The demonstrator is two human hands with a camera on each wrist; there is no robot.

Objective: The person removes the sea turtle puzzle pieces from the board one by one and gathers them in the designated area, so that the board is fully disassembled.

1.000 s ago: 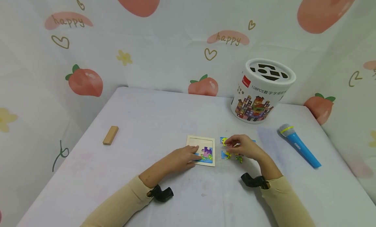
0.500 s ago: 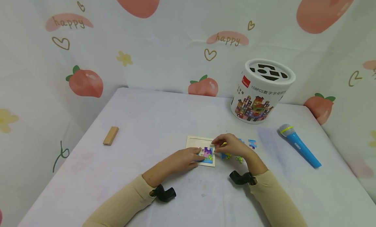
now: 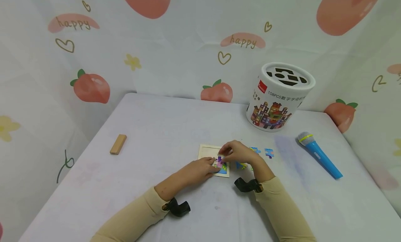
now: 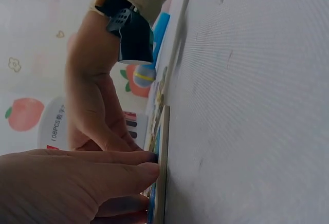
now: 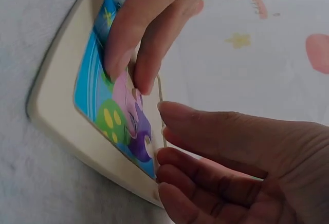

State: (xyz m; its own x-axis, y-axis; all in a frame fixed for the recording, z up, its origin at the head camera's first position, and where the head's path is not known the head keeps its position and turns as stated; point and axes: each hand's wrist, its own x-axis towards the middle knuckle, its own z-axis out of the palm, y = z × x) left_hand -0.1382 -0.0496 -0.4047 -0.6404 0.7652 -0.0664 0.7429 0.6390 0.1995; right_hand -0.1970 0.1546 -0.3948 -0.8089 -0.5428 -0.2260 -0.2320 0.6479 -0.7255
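A small wooden puzzle tray (image 3: 208,150) lies on the table with colourful jigsaw pieces (image 5: 123,116) set in its near right part, some green, pink and purple. My left hand (image 3: 200,169) reaches over its left side, fingertips resting on the pieces; in the left wrist view the left hand (image 4: 87,180) has its thumb at the tray's edge. The right hand (image 3: 241,154) bends over the tray's right side. In the right wrist view the right hand's thumb (image 5: 205,126) and fingers curve together close to the purple piece; I cannot tell whether a thin piece is between them.
Loose jigsaw pieces (image 3: 269,153) lie right of the tray, partly behind the right hand. A white block bucket (image 3: 275,103) stands at the back right, near a blue toy microphone (image 3: 319,155). A wooden block (image 3: 118,144) lies far left.
My right hand has moved left from over the loose pieces to over the tray's right side, uncovering pieces behind it. The left hand has shifted slightly right on the tray.
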